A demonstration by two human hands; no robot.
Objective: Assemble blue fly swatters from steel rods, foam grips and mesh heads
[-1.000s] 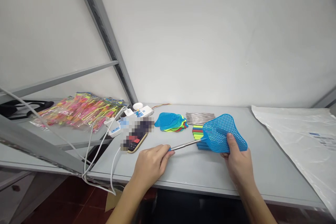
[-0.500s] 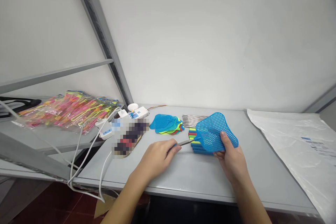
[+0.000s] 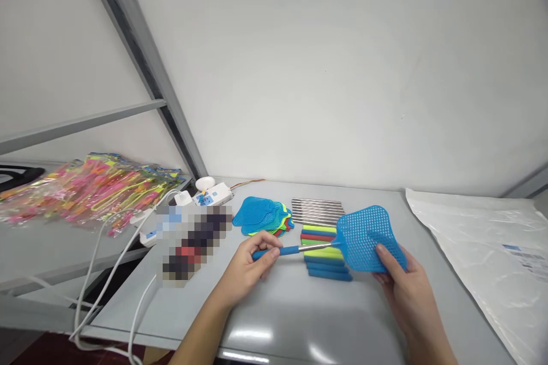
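Note:
A blue fly swatter with a metal rod and a blue grip is stretched between both hands above the tabletop. My left hand is closed around the end of its grip. My right hand pinches the mesh head, thumb on top and fingers beneath. Behind the rod lies a row of coloured grip tubes in blue, yellow, green and red. Several metal rods lie side by side beyond them. To the left, a pile of loose swatter heads has blue ones on top.
On the left lie a power strip with white cables and a blurred-out object. Plastic-bagged colourful items fill the shelf beyond the metal post. A white plastic bag covers the table's right side.
My left hand has shifted back along the swatter, so more of the blue grip and rod shows. The swatter head has moved slightly right with my right hand. The camera view has shifted.

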